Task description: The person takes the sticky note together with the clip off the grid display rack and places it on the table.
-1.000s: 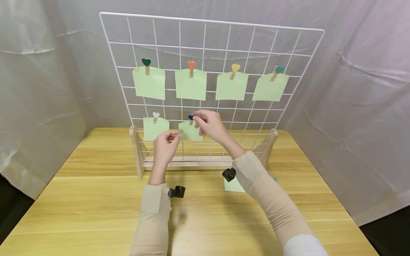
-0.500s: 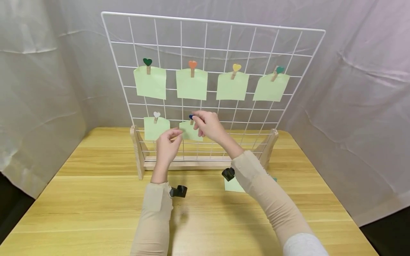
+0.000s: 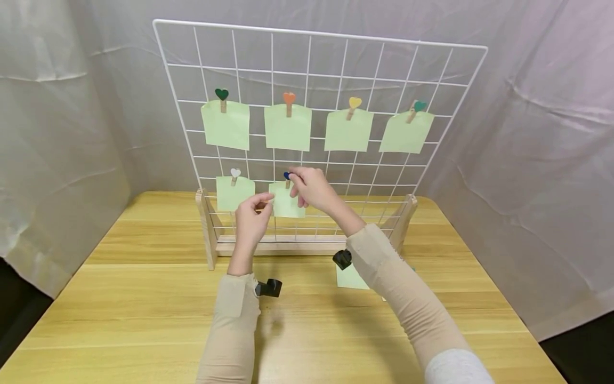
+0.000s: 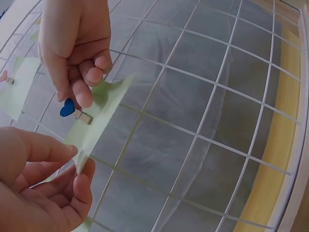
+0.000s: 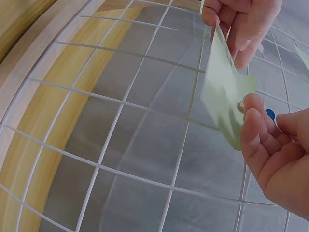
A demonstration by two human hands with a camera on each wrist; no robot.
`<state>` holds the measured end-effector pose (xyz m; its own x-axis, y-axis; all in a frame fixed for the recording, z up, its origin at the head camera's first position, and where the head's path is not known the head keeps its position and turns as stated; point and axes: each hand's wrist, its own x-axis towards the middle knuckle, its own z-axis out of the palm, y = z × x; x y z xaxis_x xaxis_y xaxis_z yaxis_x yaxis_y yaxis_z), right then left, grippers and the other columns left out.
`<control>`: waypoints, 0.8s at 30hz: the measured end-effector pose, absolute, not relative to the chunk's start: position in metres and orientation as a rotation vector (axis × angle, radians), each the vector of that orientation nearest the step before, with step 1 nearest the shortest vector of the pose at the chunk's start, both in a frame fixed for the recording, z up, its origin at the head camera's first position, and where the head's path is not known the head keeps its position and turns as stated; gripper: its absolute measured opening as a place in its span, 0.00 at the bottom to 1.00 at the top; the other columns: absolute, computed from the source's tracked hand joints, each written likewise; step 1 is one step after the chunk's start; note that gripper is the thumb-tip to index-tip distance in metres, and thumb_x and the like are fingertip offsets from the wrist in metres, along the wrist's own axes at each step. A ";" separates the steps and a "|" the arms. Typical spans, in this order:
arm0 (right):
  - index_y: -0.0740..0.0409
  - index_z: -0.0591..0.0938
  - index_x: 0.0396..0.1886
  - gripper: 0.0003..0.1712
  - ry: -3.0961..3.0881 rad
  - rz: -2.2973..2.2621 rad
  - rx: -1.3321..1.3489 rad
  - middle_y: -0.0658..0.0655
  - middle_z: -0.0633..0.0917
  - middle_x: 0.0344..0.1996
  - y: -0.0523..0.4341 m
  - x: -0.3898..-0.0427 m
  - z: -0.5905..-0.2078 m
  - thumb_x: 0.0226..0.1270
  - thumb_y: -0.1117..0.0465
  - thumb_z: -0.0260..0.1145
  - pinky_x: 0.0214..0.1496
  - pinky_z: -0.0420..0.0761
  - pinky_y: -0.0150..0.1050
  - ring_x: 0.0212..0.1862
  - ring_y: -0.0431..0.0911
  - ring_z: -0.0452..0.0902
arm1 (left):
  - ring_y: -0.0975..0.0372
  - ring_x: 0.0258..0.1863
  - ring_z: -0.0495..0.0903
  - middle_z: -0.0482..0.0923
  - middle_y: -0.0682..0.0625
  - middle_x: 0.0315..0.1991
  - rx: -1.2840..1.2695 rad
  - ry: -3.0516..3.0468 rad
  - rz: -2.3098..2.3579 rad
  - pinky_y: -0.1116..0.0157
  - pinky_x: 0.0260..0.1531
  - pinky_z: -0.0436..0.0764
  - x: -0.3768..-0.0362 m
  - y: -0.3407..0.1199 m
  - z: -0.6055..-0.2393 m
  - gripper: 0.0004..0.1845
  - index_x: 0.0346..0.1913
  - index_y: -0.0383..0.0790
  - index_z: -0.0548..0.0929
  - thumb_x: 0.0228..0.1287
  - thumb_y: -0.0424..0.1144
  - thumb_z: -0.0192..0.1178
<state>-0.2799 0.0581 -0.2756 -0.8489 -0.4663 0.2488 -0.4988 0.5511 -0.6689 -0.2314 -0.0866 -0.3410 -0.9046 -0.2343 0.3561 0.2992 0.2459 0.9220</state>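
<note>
Against grey drapery [image 3: 57, 138], the left hand [image 3: 251, 217] pinches a green note [image 3: 285, 205].

Blue-heart clip [image 4: 76, 113] on green note [image 4: 91, 130]

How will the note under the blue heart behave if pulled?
The note is probably floppy, since it bends. It looks thin, so likely light, easily creased where the left hand pinches it. With one blue clip visible, it may pivot.
</note>
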 end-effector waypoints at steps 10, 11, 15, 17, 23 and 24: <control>0.69 0.70 0.55 0.19 -2.749 1.121 0.824 0.56 0.79 0.22 0.056 -0.279 -0.273 0.70 0.63 0.47 0.17 0.75 0.36 0.15 0.47 0.73 | 0.62 0.22 0.69 0.75 0.42 0.26 -0.016 -2.107 -1.711 0.72 0.18 0.69 -0.231 -0.086 -0.341 0.12 0.42 0.33 0.82 0.55 0.27 0.55; 0.69 0.70 0.55 0.19 -2.749 1.117 0.817 0.56 0.79 0.22 0.056 -0.279 -0.273 0.70 0.63 0.47 0.17 0.75 0.35 0.15 0.47 0.73 | 0.62 0.21 0.69 0.75 0.42 0.25 -0.015 -2.107 -1.712 0.72 0.17 0.68 -0.231 -0.085 -0.341 0.12 0.42 0.33 0.82 0.55 0.27 0.55; 0.68 0.72 0.53 0.17 -2.739 1.108 0.788 0.56 0.79 0.22 0.056 -0.278 -0.273 0.70 0.63 0.47 0.16 0.74 0.33 0.16 0.47 0.74 | 0.63 0.20 0.68 0.74 0.44 0.23 -0.014 -2.114 -1.716 0.72 0.16 0.67 -0.231 -0.085 -0.342 0.11 0.42 0.33 0.82 0.55 0.26 0.56; 0.67 0.73 0.51 0.16 -2.730 1.104 0.778 0.56 0.79 0.22 0.056 -0.278 -0.272 0.69 0.63 0.48 0.16 0.74 0.33 0.16 0.48 0.74 | 0.63 0.20 0.67 0.74 0.44 0.23 -0.017 -2.115 -1.716 0.72 0.16 0.67 -0.232 -0.085 -0.342 0.11 0.42 0.33 0.82 0.55 0.26 0.56; 0.67 0.75 0.45 0.13 -2.725 1.059 0.793 0.55 0.79 0.21 0.056 -0.278 -0.271 0.68 0.63 0.51 0.16 0.74 0.33 0.16 0.48 0.74 | 0.62 0.18 0.66 0.73 0.44 0.22 -0.026 -2.120 -1.713 0.72 0.15 0.66 -0.231 -0.086 -0.341 0.11 0.41 0.33 0.82 0.55 0.27 0.56; 0.66 0.76 0.44 0.12 -2.725 1.051 0.796 0.55 0.79 0.20 0.056 -0.278 -0.271 0.68 0.63 0.51 0.16 0.73 0.33 0.15 0.48 0.74 | 0.62 0.18 0.66 0.73 0.44 0.22 -0.027 -2.123 -1.711 0.72 0.15 0.66 -0.231 -0.085 -0.341 0.11 0.41 0.33 0.82 0.55 0.27 0.56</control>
<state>-0.2779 0.0556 -0.2707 -0.8555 -0.4324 0.2850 -0.5118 0.6218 -0.5928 -0.2315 -0.0855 -0.3412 -0.9152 -0.2380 0.3254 0.2673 0.2458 0.9317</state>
